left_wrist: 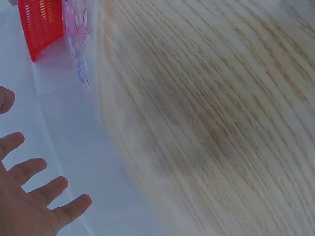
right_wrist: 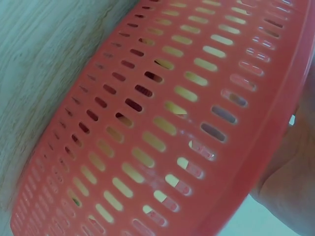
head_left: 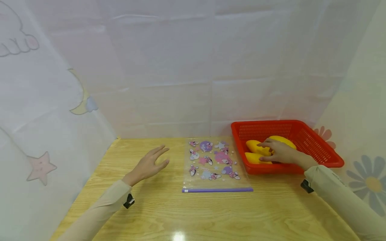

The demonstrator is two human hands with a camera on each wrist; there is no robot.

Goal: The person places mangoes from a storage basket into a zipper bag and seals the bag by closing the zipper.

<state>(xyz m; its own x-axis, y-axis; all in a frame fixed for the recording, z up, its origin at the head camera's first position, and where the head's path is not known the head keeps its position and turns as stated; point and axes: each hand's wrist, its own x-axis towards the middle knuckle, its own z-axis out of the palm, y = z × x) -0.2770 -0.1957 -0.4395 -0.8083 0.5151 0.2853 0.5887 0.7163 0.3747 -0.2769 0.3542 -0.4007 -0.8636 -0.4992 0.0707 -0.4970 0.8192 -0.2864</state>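
Note:
Several smooth yellow fruits, shaped like mangoes (head_left: 254,158), lie in a red plastic basket (head_left: 327,155) at the right of the table. My right hand (head_left: 281,152) reaches over the basket's near rim, thumb and forefinger spread above the fruits; its fingertips are at them, and contact is partly hidden. The right wrist view shows the basket's slotted wall (right_wrist: 147,118) with yellow behind it. A clear zip bag (head_left: 211,170) with pink and purple cartoon prints lies flat left of the basket, its purple slider edge toward me. My left hand (head_left: 147,165) hovers left of the bag, fingers extended, holding nothing.
The wooden table (head_left: 181,214) ends at a pale cloth backdrop (head_left: 169,67) behind and at both sides. The basket stands close to the back cloth and beside the bag's right edge.

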